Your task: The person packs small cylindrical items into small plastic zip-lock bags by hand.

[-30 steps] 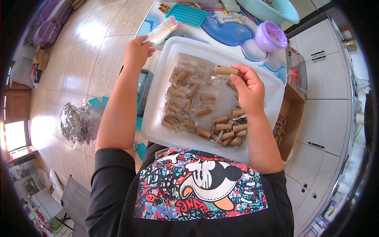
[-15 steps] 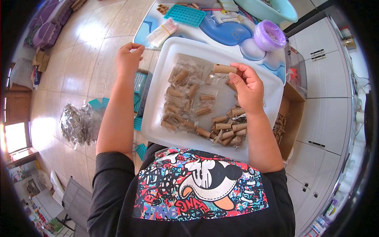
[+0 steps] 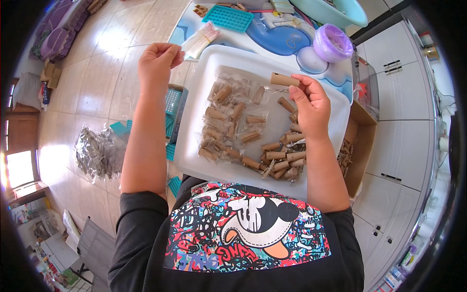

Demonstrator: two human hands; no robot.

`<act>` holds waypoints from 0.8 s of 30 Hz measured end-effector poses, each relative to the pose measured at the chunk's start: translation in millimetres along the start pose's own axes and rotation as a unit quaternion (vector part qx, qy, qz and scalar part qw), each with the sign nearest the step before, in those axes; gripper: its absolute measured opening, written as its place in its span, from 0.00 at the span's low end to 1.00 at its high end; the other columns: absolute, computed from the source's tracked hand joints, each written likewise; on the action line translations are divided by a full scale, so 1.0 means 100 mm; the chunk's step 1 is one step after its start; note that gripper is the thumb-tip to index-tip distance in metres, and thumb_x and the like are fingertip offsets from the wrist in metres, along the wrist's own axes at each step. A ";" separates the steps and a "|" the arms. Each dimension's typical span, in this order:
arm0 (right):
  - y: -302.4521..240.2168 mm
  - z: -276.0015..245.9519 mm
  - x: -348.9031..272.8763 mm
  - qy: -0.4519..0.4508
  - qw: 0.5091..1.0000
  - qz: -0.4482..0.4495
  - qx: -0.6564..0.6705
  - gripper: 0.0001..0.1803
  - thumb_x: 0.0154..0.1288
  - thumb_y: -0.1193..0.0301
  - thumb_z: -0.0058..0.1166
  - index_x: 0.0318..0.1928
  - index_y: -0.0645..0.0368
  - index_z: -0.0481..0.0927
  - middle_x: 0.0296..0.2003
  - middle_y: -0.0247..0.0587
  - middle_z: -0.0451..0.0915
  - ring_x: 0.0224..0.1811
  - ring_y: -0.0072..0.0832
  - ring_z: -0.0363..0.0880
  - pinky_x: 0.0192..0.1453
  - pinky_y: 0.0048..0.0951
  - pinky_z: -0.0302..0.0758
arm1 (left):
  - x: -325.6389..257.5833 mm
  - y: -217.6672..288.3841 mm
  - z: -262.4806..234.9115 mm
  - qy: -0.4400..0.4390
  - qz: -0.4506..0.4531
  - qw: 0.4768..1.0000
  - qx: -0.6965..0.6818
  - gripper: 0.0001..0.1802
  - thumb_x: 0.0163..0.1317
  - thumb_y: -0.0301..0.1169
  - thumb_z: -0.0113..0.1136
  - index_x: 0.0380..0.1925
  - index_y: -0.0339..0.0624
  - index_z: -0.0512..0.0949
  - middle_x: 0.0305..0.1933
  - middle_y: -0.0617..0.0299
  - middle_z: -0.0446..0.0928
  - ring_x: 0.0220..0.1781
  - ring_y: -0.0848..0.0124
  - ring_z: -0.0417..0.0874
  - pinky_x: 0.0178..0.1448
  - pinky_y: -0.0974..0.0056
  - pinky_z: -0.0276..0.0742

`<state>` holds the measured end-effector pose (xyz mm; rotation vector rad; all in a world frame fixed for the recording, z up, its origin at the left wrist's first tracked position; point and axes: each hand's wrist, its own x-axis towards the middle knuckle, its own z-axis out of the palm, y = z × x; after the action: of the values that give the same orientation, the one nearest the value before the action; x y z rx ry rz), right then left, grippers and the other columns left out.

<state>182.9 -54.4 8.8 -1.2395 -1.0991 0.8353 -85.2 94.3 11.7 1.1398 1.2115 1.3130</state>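
- Head view shows your right hand [image 3: 311, 104] pinched on a brown cylindrical peg [image 3: 284, 79], held just above the far edge of the white tray [image 3: 204, 87].
- Your left hand [image 3: 156, 63] is raised left of the tray, fingertips closed on something thin and clear; I cannot tell whether it is an empty small bag.
- Risk: the peg is gripped by one end only, so a loose pinch could let it roll off the tray's rim toward the table [image 3: 262, 34].
- Risk: a careless sweep of your right forearm could scatter the loose pegs [image 3: 282, 158] heaped beneath it.
- Tray: bagged pegs [image 3: 228, 121] on the left, loose ones on the right.
- Cardboard box [image 3: 362, 141] beside the tray holds more small wooden parts.
- Purple tub [image 3: 332, 44] sits beyond; contents unclear.
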 end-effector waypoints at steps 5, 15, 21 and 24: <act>-0.03 -0.01 -0.01 0.062 0.997 -0.048 0.000 0.14 0.58 0.75 0.55 0.46 0.64 0.74 0.30 0.28 0.72 0.30 0.13 0.67 0.36 0.14 0.67 | -0.59 0.26 0.55 -0.116 -0.063 0.990 -0.047 0.06 0.54 0.23 0.58 0.31 0.33 0.75 0.29 0.58 0.78 0.29 0.73 0.79 0.35 0.72 0.78; -0.08 -0.02 -0.05 0.114 0.965 -0.226 -0.071 0.14 0.57 0.81 0.54 0.46 0.65 0.74 0.34 0.32 0.76 0.32 0.15 0.71 0.37 0.15 0.68 | -0.91 0.10 0.78 -0.200 -0.161 0.963 -0.083 0.05 0.54 0.21 0.58 0.31 0.31 0.74 0.26 0.60 0.76 0.24 0.78 0.74 0.28 0.75 0.71; -0.06 0.01 -0.06 0.077 0.977 -0.180 -0.085 0.14 0.57 0.80 0.54 0.45 0.66 0.74 0.32 0.31 0.75 0.31 0.14 0.70 0.37 0.14 0.68 | -0.94 0.04 0.78 -0.244 -0.127 0.958 -0.073 0.06 0.54 0.21 0.58 0.33 0.32 0.74 0.31 0.58 0.78 0.32 0.73 0.79 0.36 0.73 0.76; -0.09 0.03 -0.07 0.039 0.990 -0.121 -0.063 0.14 0.57 0.79 0.54 0.46 0.66 0.74 0.31 0.30 0.75 0.31 0.13 0.69 0.36 0.14 0.67 | -0.95 0.01 0.78 -0.262 -0.114 0.955 -0.081 0.08 0.53 0.22 0.59 0.34 0.32 0.74 0.31 0.57 0.78 0.33 0.73 0.79 0.37 0.73 0.76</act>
<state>177.6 -61.6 15.9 -1.2027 -1.2260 0.5352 0.5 5.8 16.2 1.0988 0.7984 0.8419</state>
